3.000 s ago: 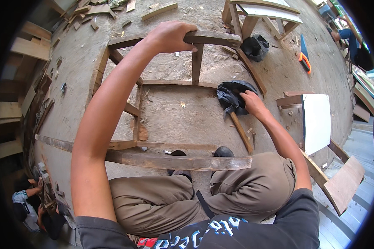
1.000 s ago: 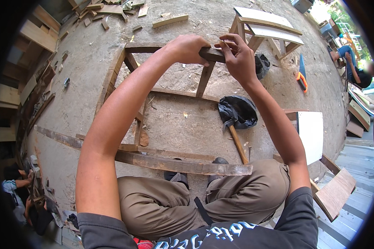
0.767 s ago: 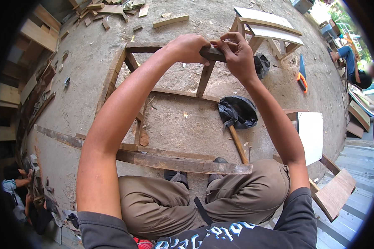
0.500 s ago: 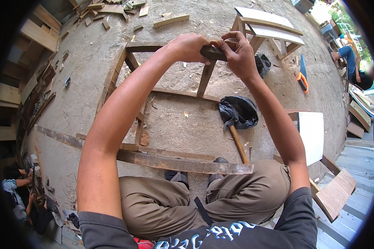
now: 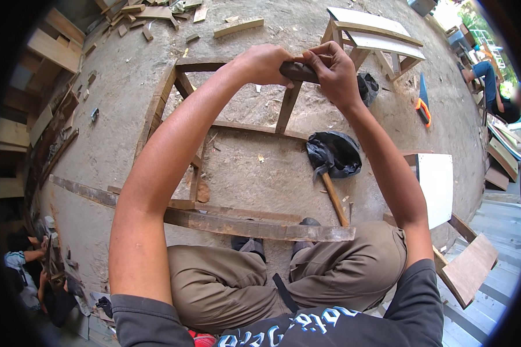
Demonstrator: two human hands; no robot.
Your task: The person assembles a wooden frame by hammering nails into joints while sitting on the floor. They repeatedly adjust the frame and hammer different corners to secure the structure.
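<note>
A dark wooden frame of joined bars stands on the ground ahead of me. My left hand is closed around the far right corner of it, by the end of a dark bar. Just right of it, my right hand is pinched over the same bar end, thumb and fingers together. Whatever lies between those fingertips is too small to make out. A long wooden plank lies across in front of my knees. Right of the frame, a wooden-handled tool has its head hidden by a black plastic bag.
A handsaw with an orange handle lies at the right. Behind it stands a white-topped wooden piece. Wood offcuts are strewn at the back. Other people sit at the far right and lower left.
My right fingers have drawn closer together over the bar end. My left hand stays at the corner, and the frame has hardly shifted.
</note>
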